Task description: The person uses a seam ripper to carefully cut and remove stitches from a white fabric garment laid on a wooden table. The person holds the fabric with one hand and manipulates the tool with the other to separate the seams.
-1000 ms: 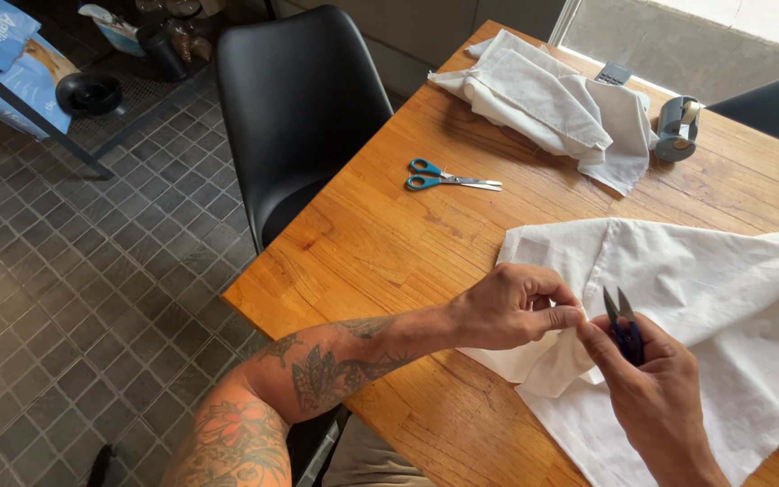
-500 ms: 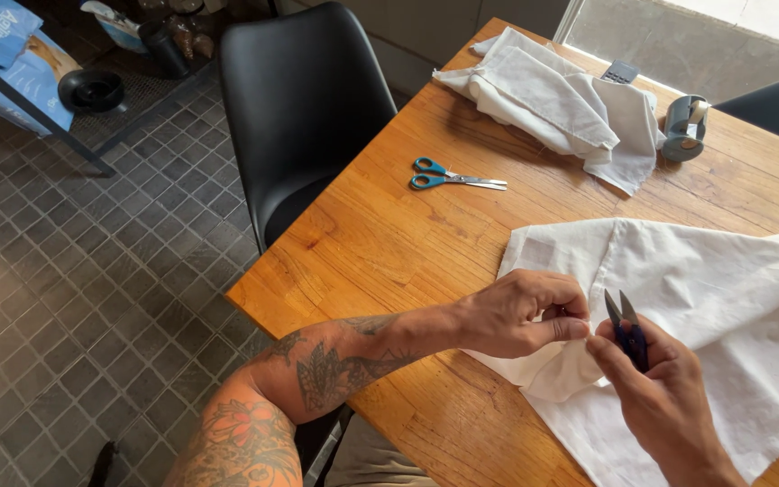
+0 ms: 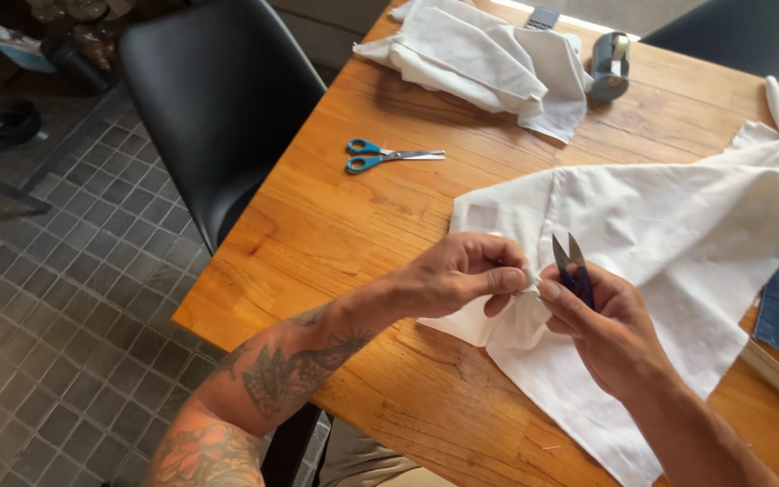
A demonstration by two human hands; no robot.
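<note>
White cloth (image 3: 678, 225) on the desk (image 3: 362, 216), pinched in the left hand (image 3: 457, 271), risks a nick from the thread snips (image 3: 572, 266) clasped in the right hand (image 3: 610, 329).

A wooden worktop (image 3: 335, 225) with warm orange grain fills the right side. A black chair (image 3: 218, 99) stands at its left edge, and a second dark chair (image 3: 732, 36) at the far side. The floor (image 3: 56, 307) is small grey square tiles. Daylight falls across the wood.

No packages, labels, signs, screens.
</note>
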